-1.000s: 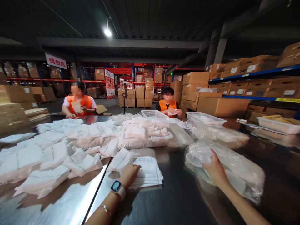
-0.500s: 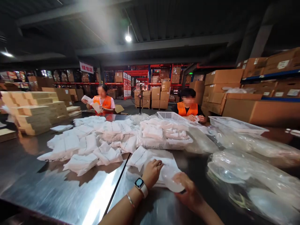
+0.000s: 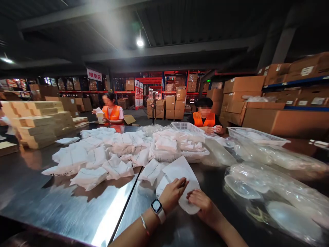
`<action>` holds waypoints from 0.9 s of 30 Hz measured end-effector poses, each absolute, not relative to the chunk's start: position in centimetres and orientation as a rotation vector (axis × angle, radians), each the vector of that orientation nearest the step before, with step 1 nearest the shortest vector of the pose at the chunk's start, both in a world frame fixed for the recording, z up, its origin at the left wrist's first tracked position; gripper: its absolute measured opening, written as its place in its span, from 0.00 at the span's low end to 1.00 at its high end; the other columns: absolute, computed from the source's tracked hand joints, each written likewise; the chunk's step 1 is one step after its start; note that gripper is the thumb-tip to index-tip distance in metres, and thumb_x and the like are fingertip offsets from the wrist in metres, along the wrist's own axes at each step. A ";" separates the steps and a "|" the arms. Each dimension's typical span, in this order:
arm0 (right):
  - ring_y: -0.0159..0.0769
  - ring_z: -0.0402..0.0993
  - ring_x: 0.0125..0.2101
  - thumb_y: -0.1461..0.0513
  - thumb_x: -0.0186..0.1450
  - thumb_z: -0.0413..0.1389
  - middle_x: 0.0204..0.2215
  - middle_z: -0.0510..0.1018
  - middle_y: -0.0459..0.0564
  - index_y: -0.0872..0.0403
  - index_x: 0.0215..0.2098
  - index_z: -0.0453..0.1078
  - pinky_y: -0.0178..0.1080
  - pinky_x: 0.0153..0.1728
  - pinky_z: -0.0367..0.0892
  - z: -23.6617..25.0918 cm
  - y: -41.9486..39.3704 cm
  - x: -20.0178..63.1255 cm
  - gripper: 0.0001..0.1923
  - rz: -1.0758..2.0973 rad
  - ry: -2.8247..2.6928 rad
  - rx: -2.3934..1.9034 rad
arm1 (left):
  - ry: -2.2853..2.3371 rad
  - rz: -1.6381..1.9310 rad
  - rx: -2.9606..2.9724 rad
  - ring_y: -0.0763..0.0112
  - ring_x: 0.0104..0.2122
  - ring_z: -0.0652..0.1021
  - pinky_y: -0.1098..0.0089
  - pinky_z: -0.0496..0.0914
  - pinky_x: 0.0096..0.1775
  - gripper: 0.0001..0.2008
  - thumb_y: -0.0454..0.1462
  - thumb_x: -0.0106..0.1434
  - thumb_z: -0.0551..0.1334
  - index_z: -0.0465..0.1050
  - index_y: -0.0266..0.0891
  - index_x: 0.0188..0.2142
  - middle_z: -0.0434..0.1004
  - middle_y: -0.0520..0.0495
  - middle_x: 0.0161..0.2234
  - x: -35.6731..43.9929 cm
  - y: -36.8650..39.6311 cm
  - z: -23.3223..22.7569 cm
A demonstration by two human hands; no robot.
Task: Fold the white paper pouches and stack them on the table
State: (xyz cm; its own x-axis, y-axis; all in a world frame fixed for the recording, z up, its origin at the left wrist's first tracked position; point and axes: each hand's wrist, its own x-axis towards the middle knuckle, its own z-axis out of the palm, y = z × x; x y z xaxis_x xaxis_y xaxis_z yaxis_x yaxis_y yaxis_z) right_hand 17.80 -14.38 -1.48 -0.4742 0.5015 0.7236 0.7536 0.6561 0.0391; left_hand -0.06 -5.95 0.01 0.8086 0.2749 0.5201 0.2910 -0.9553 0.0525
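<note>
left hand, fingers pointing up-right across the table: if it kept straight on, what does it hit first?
The left hand already grips the white paper bag; beyond the bag, probably the white mesh basket of packets, though depth is unclear.

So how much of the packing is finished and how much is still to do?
Done, it seems: a big heap of white paper bags on the steel table, and more in the white basket. In hand: the left hand and right hand hold a white bag with a clear round piece at its mouth. Left: plastic sacks of clear pieces look full.
</note>
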 end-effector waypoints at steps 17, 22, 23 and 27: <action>0.36 0.75 0.32 0.74 0.59 0.43 0.28 0.77 0.50 0.54 0.29 0.71 0.39 0.40 0.71 -2.3 -14.5 17.0 0.17 -0.812 -1.945 -1.387 | -0.442 -0.910 -2.984 0.62 0.45 0.74 0.63 0.75 0.42 0.25 0.27 0.65 0.49 0.57 0.41 0.61 0.68 0.40 0.54 0.6 -7.1 -0.1; 0.40 0.74 0.32 0.75 0.59 0.47 0.27 0.77 0.53 0.55 0.30 0.72 0.42 0.41 0.70 -3.6 -14.8 16.5 0.16 -1.185 -1.735 -1.714 | -0.498 -0.858 -2.845 0.64 0.39 0.74 0.69 0.75 0.31 0.19 0.31 0.68 0.50 0.61 0.37 0.58 0.70 0.40 0.52 2.1 -9.5 -0.1; 0.41 0.74 0.33 0.75 0.59 0.47 0.26 0.77 0.53 0.55 0.30 0.72 0.42 0.42 0.70 -4.3 -14.8 16.8 0.15 -1.210 -1.697 -1.732 | -0.468 -0.849 -2.842 0.64 0.38 0.73 0.69 0.75 0.30 0.19 0.31 0.68 0.50 0.61 0.36 0.58 0.70 0.41 0.51 2.2 -9.9 -0.2; 0.45 0.74 0.39 0.71 0.62 0.47 0.32 0.78 0.55 0.55 0.34 0.74 0.45 0.41 0.70 -7.2 -14.3 17.9 0.14 -1.161 -1.540 -1.745 | -0.310 -0.873 -2.877 0.64 0.39 0.73 0.70 0.74 0.30 0.17 0.34 0.68 0.54 0.63 0.35 0.56 0.70 0.43 0.50 2.6 -10.9 -0.7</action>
